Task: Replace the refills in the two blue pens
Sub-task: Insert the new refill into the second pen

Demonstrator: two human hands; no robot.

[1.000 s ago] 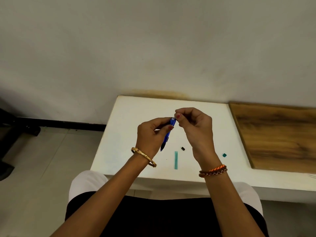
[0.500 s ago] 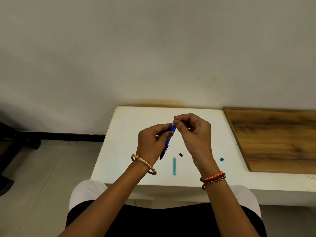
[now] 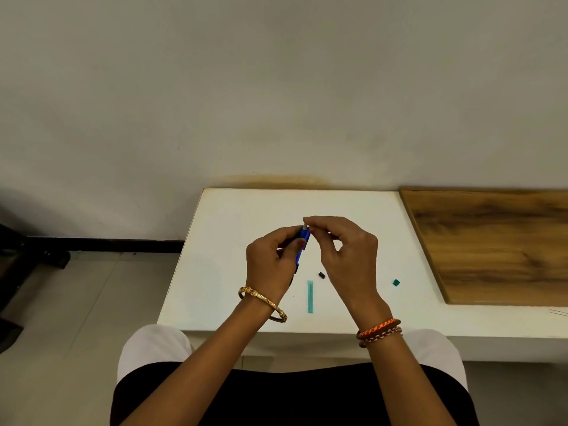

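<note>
My left hand (image 3: 272, 261) grips a blue pen (image 3: 301, 245) around its middle, held above the white table (image 3: 233, 229) with its dark tip pointing down toward me. My right hand (image 3: 344, 250) pinches the pen's upper end between thumb and forefinger. A thin teal strip (image 3: 310, 296) lies flat on the table below the hands. A small black piece (image 3: 321, 275) rests just right of the pen tip. A small teal piece (image 3: 396, 282) sits farther right. Only one blue pen shows.
A wooden board (image 3: 491, 241) covers the table's right part. A plain wall rises right behind the table. Tiled floor and a dark bar (image 3: 92, 244) lie to the left. My lap is under the table's near edge.
Both hands stay on the pen in much the same grip. My right fingers have shifted slightly at the pen's top end, and the camera has tilted a little.
</note>
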